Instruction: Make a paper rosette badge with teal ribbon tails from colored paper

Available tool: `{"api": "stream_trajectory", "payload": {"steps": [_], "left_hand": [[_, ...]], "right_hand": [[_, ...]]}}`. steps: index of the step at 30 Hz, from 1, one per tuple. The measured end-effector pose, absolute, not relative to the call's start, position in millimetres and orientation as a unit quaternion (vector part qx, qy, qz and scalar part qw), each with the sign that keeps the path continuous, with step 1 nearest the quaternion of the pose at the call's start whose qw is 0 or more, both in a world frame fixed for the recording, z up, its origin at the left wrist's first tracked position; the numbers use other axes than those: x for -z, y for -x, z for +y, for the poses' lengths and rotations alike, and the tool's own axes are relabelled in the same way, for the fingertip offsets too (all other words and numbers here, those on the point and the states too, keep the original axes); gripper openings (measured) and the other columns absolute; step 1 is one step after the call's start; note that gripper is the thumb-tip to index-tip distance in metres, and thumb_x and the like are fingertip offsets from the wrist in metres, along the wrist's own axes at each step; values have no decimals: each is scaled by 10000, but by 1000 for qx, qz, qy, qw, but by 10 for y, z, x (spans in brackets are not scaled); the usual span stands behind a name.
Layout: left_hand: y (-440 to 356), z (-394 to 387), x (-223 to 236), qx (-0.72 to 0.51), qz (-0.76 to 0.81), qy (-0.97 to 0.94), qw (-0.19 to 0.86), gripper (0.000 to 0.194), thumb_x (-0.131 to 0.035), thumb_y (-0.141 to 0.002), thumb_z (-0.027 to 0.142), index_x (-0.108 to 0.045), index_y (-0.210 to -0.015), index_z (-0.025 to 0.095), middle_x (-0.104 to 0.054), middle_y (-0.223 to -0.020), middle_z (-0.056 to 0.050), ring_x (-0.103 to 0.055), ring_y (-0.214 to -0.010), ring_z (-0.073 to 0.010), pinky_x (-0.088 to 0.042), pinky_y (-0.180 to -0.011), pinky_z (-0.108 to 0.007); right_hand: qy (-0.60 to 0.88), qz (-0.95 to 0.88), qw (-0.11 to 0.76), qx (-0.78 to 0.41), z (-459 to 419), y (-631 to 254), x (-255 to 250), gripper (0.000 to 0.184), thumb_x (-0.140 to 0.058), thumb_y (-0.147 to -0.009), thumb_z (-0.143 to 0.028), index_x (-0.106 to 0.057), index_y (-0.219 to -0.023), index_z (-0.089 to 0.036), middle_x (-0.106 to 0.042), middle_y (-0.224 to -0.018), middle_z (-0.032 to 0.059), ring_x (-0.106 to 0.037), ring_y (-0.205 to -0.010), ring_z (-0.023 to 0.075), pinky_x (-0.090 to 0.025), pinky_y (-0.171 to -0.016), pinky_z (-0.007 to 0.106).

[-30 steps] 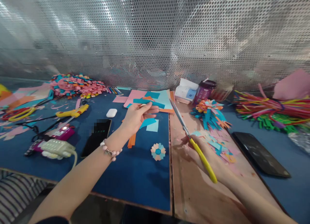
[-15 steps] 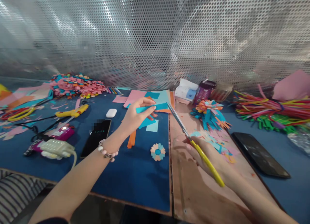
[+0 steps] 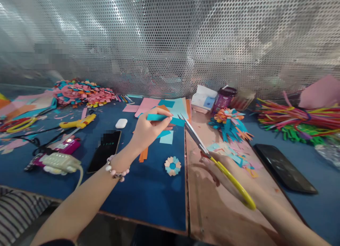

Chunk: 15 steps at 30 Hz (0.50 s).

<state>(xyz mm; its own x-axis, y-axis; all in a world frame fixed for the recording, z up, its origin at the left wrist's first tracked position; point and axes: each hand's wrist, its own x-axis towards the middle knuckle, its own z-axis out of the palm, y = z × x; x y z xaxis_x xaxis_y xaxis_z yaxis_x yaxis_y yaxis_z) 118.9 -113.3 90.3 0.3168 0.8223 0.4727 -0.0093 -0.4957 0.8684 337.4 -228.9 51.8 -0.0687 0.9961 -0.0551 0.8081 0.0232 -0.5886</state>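
Note:
Between thumb and fingers, my left hand (image 3: 151, 127) pinches a strip of blue paper (image 3: 178, 121) above the blue mat. My right hand (image 3: 225, 168) grips yellow-handled scissors (image 3: 195, 136), whose blades are slightly parted and point up and left, apart from the strip. Below the left hand lie a pale blue paper square (image 3: 166, 137) and orange strips (image 3: 143, 154). A peach and blue paper flower (image 3: 172, 166) rests nearer to me. Colored sheets (image 3: 148, 106) are spread behind the left hand.
At left are a phone (image 3: 105, 152), a white earbud case (image 3: 121, 123), a yellow glue gun (image 3: 78, 122) with cords, and a heap of paper flowers (image 3: 82, 93). At right, paper scraps (image 3: 233, 154), a dark phone (image 3: 284, 168) and a bundle of pipe cleaners (image 3: 300, 120). A perforated metal panel (image 3: 170, 44) stands behind.
The scissors have drawn back slightly from the strip's end, and their blades and handles have parted. My left hand has shifted a little, still pinching the blue strip.

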Motion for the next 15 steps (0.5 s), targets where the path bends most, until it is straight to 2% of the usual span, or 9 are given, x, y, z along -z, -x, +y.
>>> {"api": "stream_trajectory", "payload": {"steps": [5, 9, 15], "left_hand": [[-1199, -1179, -887, -519, 284, -708, 387, 175, -607, -800, 272, -595, -957, 196, -636, -987, -43, -668, -859, -189, -619, -722, -343], [-1212, -1195, -872, -516, 277, -715, 381, 305, -600, -806, 253, -541, -1104, 225, -651, -898, -21, -667, -867, -190, -616, -728, -357], [-1231, -1216, -884, -520, 283, -699, 401, 416, -631, -780, 250, -488, -1170, 242, -651, -867, -16, -667, -876, -205, -610, -717, -367]], "right_hand": [[637, -703, 198, -247, -2300, -3364, -502, 404, -356, -903, -503, -584, -847, -174, -540, -542, -11, -526, -499, 137, -390, -499, 257], [637, -703, 204, -242, -2309, -3345, -512, 424, -345, -903, -516, -581, -816, -175, -533, -545, -8, -525, -507, 137, -396, -504, 260], [640, -704, 196, -235, -2322, -3319, -562, 434, -336, -902, -518, -582, -818, -171, -545, -575, 5, -520, -522, 140, -398, -507, 265]]}}
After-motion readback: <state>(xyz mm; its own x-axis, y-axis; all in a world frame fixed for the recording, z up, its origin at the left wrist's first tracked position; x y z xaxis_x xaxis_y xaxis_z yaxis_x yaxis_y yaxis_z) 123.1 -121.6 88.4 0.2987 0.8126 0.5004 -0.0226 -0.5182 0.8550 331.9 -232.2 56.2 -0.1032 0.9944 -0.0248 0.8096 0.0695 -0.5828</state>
